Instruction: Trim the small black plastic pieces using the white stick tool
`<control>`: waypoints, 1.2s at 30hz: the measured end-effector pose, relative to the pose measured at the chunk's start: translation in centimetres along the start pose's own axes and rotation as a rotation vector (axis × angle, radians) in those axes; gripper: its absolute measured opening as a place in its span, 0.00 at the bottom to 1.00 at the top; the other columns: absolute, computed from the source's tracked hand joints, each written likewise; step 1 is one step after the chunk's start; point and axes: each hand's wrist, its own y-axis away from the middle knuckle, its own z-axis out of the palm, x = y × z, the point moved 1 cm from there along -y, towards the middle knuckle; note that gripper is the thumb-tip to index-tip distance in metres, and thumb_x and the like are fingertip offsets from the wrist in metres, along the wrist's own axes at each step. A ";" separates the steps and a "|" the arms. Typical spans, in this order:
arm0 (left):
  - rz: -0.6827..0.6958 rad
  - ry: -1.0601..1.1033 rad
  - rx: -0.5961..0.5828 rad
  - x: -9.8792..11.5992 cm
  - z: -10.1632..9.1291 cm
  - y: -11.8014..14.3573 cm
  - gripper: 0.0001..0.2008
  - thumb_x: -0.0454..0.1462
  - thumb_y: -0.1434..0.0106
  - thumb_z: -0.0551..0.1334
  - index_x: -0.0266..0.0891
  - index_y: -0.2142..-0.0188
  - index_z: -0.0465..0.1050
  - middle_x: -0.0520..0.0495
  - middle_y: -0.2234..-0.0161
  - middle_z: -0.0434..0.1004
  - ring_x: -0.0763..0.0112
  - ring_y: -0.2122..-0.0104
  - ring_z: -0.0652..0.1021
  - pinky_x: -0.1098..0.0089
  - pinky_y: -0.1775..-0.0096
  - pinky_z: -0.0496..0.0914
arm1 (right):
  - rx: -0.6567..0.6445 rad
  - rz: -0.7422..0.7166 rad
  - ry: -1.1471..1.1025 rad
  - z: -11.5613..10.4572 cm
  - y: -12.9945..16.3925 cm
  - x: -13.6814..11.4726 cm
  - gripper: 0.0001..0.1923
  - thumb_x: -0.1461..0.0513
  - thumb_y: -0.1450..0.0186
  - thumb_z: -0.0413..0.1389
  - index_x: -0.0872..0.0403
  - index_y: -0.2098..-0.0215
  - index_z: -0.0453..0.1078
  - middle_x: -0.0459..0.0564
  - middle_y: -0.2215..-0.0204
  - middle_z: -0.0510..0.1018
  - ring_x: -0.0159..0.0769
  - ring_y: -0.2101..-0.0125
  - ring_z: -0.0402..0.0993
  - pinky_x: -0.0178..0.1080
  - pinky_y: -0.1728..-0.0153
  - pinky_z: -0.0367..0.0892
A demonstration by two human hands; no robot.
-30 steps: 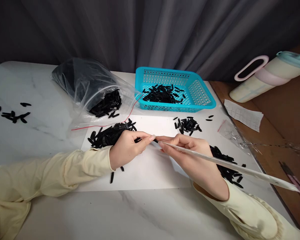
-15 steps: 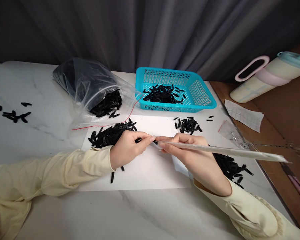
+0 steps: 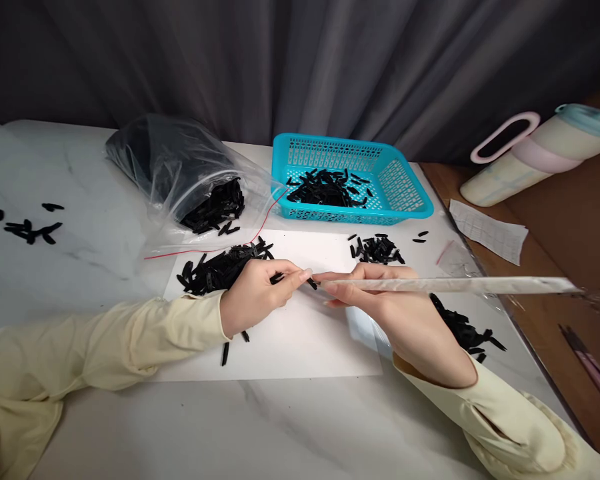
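My left hand [image 3: 255, 297] pinches a small, narrow black piece [image 3: 312, 284] between thumb and fingertips, over the white sheet [image 3: 300, 347]. Facing it, my right hand [image 3: 400, 313] is closed on a long, thin whitish strip [image 3: 470, 285], which lies across the hand and points right. The strip's near end meets the black piece between my fingertips; whether they touch is too small to tell. More black shows under my left fingers. A pile of similar black pieces [image 3: 215, 272] is just behind my left hand, and a smaller pile [image 3: 377, 249] is beyond my right.
A clear zip bag [image 3: 165, 167] spills black pieces at the back left. Beside it stands a blue basket [image 3: 355, 212] holding more. Another pile [image 3: 463, 327] lies right of my right wrist. A tumbler [image 3: 520, 160], a printed paper [image 3: 490, 230] and a pink-handled tool [image 3: 593, 370] are farther right.
The strip's far end has swung up and away from me, so it lies nearly level. My right hand and wrist have shifted slightly right. My left hand has barely moved.
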 end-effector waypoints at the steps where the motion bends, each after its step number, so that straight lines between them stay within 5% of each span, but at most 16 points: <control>1: 0.000 0.012 0.002 0.0 0.0 0.0 0.13 0.41 0.40 0.58 0.33 0.75 0.70 0.59 0.87 0.52 0.82 0.85 0.56 0.77 0.83 0.53 | 0.013 -0.016 0.010 0.0 0.0 0.0 0.12 0.64 0.45 0.60 0.53 0.84 0.67 0.49 0.70 0.81 0.40 0.63 0.77 0.35 0.67 0.72; 5: -0.003 0.056 0.000 -0.1 0.1 -0.1 0.13 0.42 0.40 0.58 0.33 0.75 0.70 0.59 0.86 0.52 0.82 0.85 0.56 0.77 0.83 0.53 | 0.058 -0.095 0.072 0.3 0.3 0.3 0.14 0.62 0.45 0.61 0.53 0.85 0.65 0.49 0.72 0.81 0.41 0.66 0.78 0.33 0.75 0.70; 13: -0.065 0.155 0.001 -0.2 0.1 -0.1 0.14 0.43 0.41 0.59 0.34 0.74 0.69 0.60 0.88 0.51 0.83 0.86 0.55 0.77 0.83 0.52 | 0.089 -0.316 0.402 0.8 1.2 1.6 0.08 0.64 0.41 0.57 0.52 0.78 0.69 0.46 0.65 0.80 0.39 0.66 0.79 0.34 0.68 0.71; 36: -0.060 0.072 -0.047 0.2 0.0 0.1 0.14 0.41 0.42 0.59 0.30 0.66 0.76 0.58 0.87 0.53 0.81 0.85 0.56 0.76 0.83 0.53 | -0.070 -0.387 0.655 -1.2 0.4 -0.2 0.11 0.66 0.39 0.53 0.51 0.79 0.65 0.43 0.65 0.80 0.37 0.71 0.78 0.33 0.75 0.66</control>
